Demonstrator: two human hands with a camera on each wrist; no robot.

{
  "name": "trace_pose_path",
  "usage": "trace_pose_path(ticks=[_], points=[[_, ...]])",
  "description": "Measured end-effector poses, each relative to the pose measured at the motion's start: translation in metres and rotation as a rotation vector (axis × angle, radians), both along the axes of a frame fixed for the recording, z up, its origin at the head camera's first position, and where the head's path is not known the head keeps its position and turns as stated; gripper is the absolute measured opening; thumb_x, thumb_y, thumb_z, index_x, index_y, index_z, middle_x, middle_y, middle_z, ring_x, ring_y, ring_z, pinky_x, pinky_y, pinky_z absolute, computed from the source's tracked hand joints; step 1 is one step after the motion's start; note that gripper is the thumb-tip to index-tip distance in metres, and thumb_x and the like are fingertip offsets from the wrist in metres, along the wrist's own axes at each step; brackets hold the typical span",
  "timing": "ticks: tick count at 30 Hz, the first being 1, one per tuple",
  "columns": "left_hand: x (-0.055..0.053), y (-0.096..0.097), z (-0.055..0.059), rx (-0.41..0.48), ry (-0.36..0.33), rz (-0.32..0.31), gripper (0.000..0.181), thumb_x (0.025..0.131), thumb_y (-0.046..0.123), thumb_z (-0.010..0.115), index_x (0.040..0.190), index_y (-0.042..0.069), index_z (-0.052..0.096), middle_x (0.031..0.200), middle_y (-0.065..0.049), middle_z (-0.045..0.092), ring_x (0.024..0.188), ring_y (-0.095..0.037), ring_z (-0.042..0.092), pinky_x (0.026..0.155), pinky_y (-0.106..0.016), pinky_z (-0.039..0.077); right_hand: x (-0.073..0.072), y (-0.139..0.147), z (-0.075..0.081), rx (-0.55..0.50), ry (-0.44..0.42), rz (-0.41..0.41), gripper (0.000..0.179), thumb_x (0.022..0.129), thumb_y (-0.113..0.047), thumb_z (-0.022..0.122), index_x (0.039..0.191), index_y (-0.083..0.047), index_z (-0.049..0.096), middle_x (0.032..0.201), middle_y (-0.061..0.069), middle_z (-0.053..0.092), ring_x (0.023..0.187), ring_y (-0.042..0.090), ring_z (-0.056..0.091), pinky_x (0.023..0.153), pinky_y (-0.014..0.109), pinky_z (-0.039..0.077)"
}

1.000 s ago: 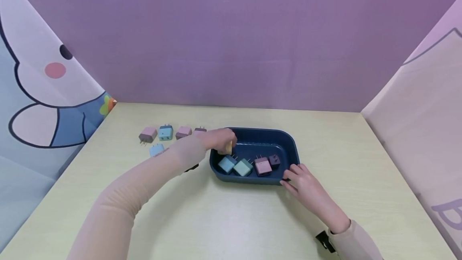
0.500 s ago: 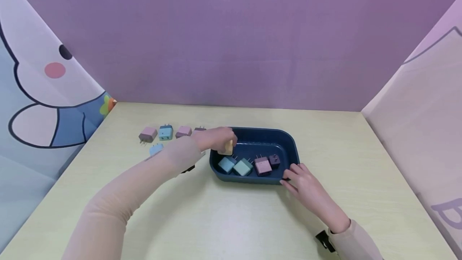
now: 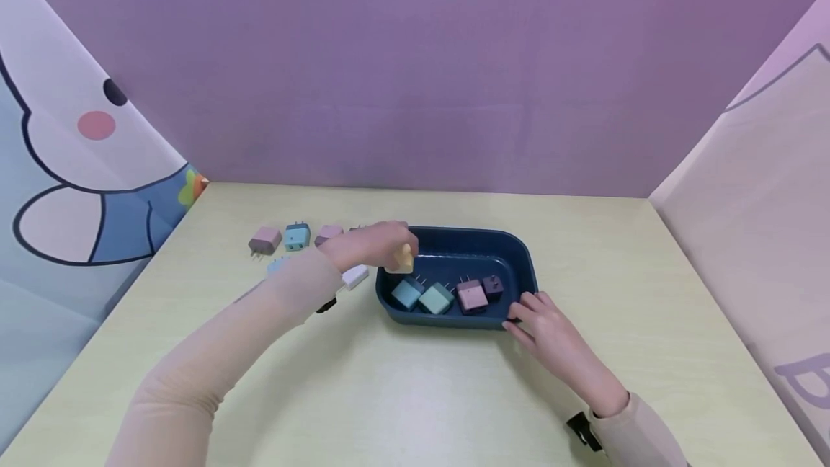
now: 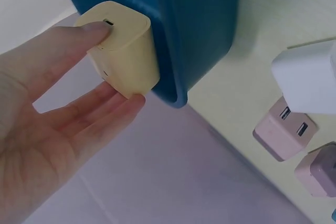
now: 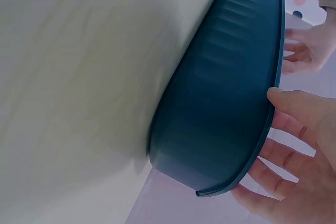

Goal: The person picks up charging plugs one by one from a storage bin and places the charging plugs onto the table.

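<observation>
My left hand [image 3: 372, 243] pinches a pale yellow plug charger [image 4: 126, 51] between thumb and fingertips, above the left end of a dark blue plastic bin [image 3: 421, 320]. A small port slot shows on the charger's face in the left wrist view. At the bin's front right corner, my right hand [image 3: 551, 337] grips the rim, its thumb on the outer wall and its fingers on the other side. Inside the bin lie a light blue charger [image 3: 406, 295], a green charger [image 3: 436, 300], a pink charger [image 3: 472, 297] and a dark purple charger [image 3: 493, 287].
Left of the bin, a mauve charger [image 3: 264, 241], a blue charger [image 3: 297, 236], a pink charger [image 3: 328, 233] and a white charger [image 3: 354, 277] lie on the pale table [image 3: 428, 395]. My left arm partly covers another blue charger [image 3: 277, 264]. A purple backdrop [image 3: 415, 78] rises behind.
My left hand has shifted slightly left and up with the yellow charger, and the white charger shows more fully beneath the wrist. The right hand and the bin have stayed in place.
</observation>
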State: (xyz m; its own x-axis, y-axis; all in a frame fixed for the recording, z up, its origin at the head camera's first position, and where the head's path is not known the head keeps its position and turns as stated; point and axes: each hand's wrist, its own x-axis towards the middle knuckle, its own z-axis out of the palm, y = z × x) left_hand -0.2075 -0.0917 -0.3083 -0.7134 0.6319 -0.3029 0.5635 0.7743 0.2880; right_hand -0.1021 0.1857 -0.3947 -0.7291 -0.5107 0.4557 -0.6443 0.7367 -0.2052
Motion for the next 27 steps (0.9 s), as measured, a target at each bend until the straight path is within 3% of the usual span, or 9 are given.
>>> trace_pose_path(ticks=[8, 21, 27], points=[[0.006, -0.012, 0.009, 0.045, 0.036, 0.005, 0.031, 0.076, -0.001, 0.064, 0.105, 0.009, 0.063, 0.102, -0.009, 0.053, 0.087, -0.02, 0.05, 0.077, -0.031, 0.046, -0.001, 0.0, 0.0, -0.002, 0.012, 0.009, 0.016, 0.07, -0.007, 0.072, 0.072, -0.012, 0.057, 0.069, -0.003, 0.041, 0.068, 0.011, 0.035, 0.057, 0.022, 0.034], [0.019, -0.026, 0.012, 0.072, 0.085, 0.009, 0.031, 0.076, -0.001, 0.064, 0.104, 0.012, 0.064, 0.098, -0.008, 0.054, 0.08, -0.019, 0.051, 0.072, -0.03, 0.047, -0.001, 0.0, 0.0, 0.001, 0.01, 0.006, 0.016, 0.07, -0.008, 0.072, 0.072, -0.012, 0.057, 0.07, -0.005, 0.04, 0.069, 0.011, 0.036, 0.057, 0.022, 0.035], [0.025, -0.032, 0.012, 0.083, 0.093, 0.047, 0.032, 0.074, -0.002, 0.064, 0.104, 0.01, 0.064, 0.097, -0.01, 0.054, 0.078, -0.019, 0.052, 0.067, -0.027, 0.048, -0.001, 0.0, 0.0, 0.001, 0.014, 0.005, 0.015, 0.07, -0.008, 0.072, 0.072, -0.012, 0.057, 0.07, -0.004, 0.041, 0.069, 0.011, 0.036, 0.058, 0.022, 0.035]])
